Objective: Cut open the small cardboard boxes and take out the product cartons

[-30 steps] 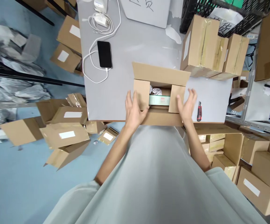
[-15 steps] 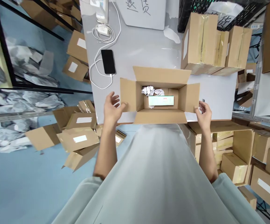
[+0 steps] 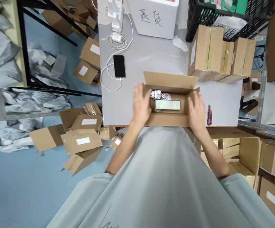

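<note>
An open cardboard box (image 3: 170, 81) stands at the table's front edge. Inside it lie a slim pale-green carton (image 3: 167, 104) and crumpled white paper (image 3: 156, 94). At the box's left end, my left hand (image 3: 141, 104) presses against the side flap, its fingers stretched out and slightly blurred. My right hand (image 3: 197, 110) lies flat against the right flap, fingers also extended. Both end flaps are tilted up and partly hidden by the hands. A red and black box cutter (image 3: 209, 115) rests on the table just right of my right hand.
On the table (image 3: 146, 52) are a phone (image 3: 119, 66) on a white cable, a white bin (image 3: 153, 22) at the back and taped boxes (image 3: 205, 52) at the right. Behind those stands a black crate (image 3: 199, 19). Cartons (image 3: 81, 134) are piled on the floor at left.
Both hands have moved inward, folding the left and right flaps up from lying outward. The box cutter by the right hand now shows fully. The camera view has shifted slightly.
</note>
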Action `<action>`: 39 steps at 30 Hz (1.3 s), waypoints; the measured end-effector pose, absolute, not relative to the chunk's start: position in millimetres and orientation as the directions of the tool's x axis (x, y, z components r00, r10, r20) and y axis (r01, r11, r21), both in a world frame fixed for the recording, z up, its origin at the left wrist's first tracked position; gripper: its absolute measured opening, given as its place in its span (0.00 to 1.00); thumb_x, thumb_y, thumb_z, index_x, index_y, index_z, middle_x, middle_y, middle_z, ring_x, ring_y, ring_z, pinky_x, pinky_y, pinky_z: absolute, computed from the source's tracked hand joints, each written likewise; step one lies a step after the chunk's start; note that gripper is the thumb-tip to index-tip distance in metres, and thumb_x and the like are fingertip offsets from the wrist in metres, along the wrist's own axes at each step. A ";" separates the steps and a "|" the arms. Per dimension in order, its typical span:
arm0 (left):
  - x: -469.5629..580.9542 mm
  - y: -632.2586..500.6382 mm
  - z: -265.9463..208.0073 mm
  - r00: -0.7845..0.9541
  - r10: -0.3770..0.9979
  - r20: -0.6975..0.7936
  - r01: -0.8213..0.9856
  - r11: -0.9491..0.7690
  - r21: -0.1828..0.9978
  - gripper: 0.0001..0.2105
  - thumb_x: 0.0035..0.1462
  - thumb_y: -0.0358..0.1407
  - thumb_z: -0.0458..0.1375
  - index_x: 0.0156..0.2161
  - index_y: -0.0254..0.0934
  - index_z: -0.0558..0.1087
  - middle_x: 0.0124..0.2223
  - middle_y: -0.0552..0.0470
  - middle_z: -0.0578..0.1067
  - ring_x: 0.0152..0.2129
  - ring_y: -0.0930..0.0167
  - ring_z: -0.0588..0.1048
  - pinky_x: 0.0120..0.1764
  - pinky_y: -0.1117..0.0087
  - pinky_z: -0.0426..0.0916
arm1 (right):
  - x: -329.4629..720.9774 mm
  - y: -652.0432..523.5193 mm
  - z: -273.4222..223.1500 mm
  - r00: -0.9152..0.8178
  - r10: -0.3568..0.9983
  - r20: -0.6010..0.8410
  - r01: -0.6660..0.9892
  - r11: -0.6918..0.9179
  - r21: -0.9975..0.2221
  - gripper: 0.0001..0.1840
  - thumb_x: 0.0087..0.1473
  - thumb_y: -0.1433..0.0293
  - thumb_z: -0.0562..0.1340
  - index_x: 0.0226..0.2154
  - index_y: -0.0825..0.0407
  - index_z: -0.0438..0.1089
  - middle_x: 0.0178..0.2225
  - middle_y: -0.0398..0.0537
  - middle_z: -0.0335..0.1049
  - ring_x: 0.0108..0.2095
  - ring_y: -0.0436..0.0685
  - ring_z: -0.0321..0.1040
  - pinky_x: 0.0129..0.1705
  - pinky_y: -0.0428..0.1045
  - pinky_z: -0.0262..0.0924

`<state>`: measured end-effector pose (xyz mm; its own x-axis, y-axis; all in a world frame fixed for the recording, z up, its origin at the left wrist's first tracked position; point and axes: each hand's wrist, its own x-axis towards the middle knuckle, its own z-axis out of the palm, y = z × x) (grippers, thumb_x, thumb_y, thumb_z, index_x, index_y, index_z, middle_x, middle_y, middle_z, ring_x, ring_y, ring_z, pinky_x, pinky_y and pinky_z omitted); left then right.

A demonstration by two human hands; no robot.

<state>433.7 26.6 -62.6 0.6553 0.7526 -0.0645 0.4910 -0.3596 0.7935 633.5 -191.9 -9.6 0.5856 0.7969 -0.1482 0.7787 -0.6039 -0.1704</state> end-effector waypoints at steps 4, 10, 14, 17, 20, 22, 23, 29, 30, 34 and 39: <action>483.8 -2.7 -78.3 0.813 0.578 -0.072 0.413 -0.485 0.771 0.24 0.71 0.29 0.56 0.70 0.37 0.74 0.83 0.40 0.58 0.83 0.54 0.45 0.82 0.40 0.36 | 621.5 -136.4 -35.7 0.366 0.797 -0.480 0.871 -0.475 -0.123 0.31 0.69 0.81 0.55 0.71 0.63 0.69 0.74 0.73 0.66 0.80 0.72 0.54 0.80 0.67 0.50; 531.7 -18.0 -120.3 0.745 0.460 -0.483 0.665 -0.566 0.487 0.31 0.65 0.25 0.58 0.73 0.26 0.71 0.80 0.25 0.60 0.81 0.43 0.53 0.79 0.34 0.47 | 626.4 -81.1 -92.9 0.415 0.496 -0.762 0.804 -0.592 0.053 0.34 0.68 0.75 0.66 0.73 0.69 0.65 0.70 0.86 0.67 0.71 0.80 0.68 0.67 0.69 0.68; 536.6 -14.2 -139.0 0.609 0.525 -0.594 0.783 -0.517 0.346 0.33 0.64 0.27 0.61 0.74 0.31 0.71 0.76 0.19 0.65 0.75 0.33 0.62 0.66 0.21 0.61 | 625.1 -86.3 -112.8 0.477 0.455 -0.752 0.768 -0.631 0.106 0.31 0.74 0.78 0.53 0.75 0.67 0.60 0.73 0.89 0.59 0.71 0.79 0.69 0.61 0.71 0.72; 528.9 -15.1 -144.0 0.589 0.551 -0.591 0.799 -0.507 0.323 0.30 0.64 0.27 0.59 0.71 0.31 0.72 0.73 0.20 0.68 0.73 0.35 0.65 0.66 0.23 0.62 | 621.5 -94.4 -117.2 0.491 0.473 -0.732 0.760 -0.644 0.094 0.29 0.74 0.81 0.48 0.73 0.66 0.62 0.71 0.88 0.62 0.69 0.73 0.71 0.61 0.64 0.72; 519.9 -17.7 -141.0 0.619 0.538 -0.572 0.776 -0.532 0.340 0.28 0.65 0.27 0.59 0.70 0.30 0.72 0.72 0.21 0.69 0.70 0.40 0.68 0.66 0.35 0.69 | 620.1 -100.1 -111.3 0.497 0.500 -0.709 0.757 -0.650 0.073 0.29 0.72 0.82 0.48 0.71 0.64 0.64 0.69 0.85 0.64 0.68 0.69 0.73 0.62 0.59 0.71; 512.1 -17.4 -135.3 0.648 0.514 -0.562 0.751 -0.554 0.360 0.29 0.63 0.26 0.60 0.70 0.28 0.72 0.71 0.21 0.69 0.68 0.42 0.70 0.64 0.41 0.73 | 621.1 -106.7 -100.2 0.505 0.517 -0.691 0.755 -0.652 0.065 0.30 0.71 0.83 0.49 0.72 0.62 0.62 0.70 0.83 0.63 0.66 0.68 0.75 0.62 0.57 0.72; 507.0 -16.5 -131.6 0.661 0.503 -0.557 0.739 -0.564 0.368 0.31 0.61 0.24 0.61 0.70 0.27 0.71 0.71 0.21 0.69 0.68 0.43 0.70 0.65 0.43 0.73 | 621.7 -111.8 -92.4 0.509 0.526 -0.681 0.755 -0.653 0.060 0.31 0.71 0.83 0.51 0.73 0.61 0.61 0.71 0.82 0.61 0.65 0.68 0.75 0.62 0.56 0.72; 466.2 -7.7 -99.5 0.771 0.528 -0.357 0.631 -0.559 0.537 0.36 0.54 0.22 0.67 0.69 0.36 0.73 0.81 0.32 0.54 0.78 0.41 0.55 0.73 0.45 0.66 | 612.1 -156.8 -28.3 0.525 0.660 -0.537 0.750 -0.657 -0.074 0.34 0.62 0.76 0.65 0.69 0.53 0.63 0.70 0.69 0.62 0.52 0.68 0.82 0.51 0.58 0.79; 461.0 -6.6 -91.8 0.779 0.529 -0.338 0.614 -0.532 0.582 0.35 0.55 0.22 0.67 0.68 0.38 0.74 0.81 0.34 0.54 0.78 0.42 0.56 0.73 0.46 0.66 | 608.6 -164.2 -18.0 0.532 0.684 -0.500 0.745 -0.659 -0.108 0.34 0.62 0.75 0.65 0.69 0.52 0.64 0.69 0.67 0.62 0.52 0.69 0.82 0.51 0.59 0.79; 448.0 -2.7 -53.5 0.799 0.507 -0.322 0.546 -0.388 0.743 0.31 0.59 0.25 0.66 0.67 0.45 0.75 0.70 0.42 0.71 0.63 0.51 0.78 0.66 0.53 0.74 | 603.4 -191.0 14.3 0.575 0.744 -0.340 0.676 -0.666 -0.315 0.36 0.62 0.70 0.65 0.71 0.44 0.65 0.68 0.61 0.65 0.54 0.71 0.81 0.50 0.63 0.81; 436.4 -0.4 -9.2 0.825 0.514 -0.236 0.380 -0.194 0.904 0.36 0.53 0.37 0.78 0.68 0.48 0.78 0.63 0.47 0.78 0.61 0.52 0.79 0.65 0.54 0.75 | 625.8 -213.3 46.0 0.636 0.769 -0.068 0.530 -0.498 -0.686 0.46 0.65 0.60 0.69 0.80 0.35 0.54 0.69 0.55 0.70 0.65 0.71 0.75 0.62 0.67 0.77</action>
<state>436.4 -0.4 -9.2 0.8246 0.5144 -0.2356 0.3797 -0.1944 0.9044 625.8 -213.3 46.0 0.6355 0.7691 -0.0675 0.5304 -0.4985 -0.6857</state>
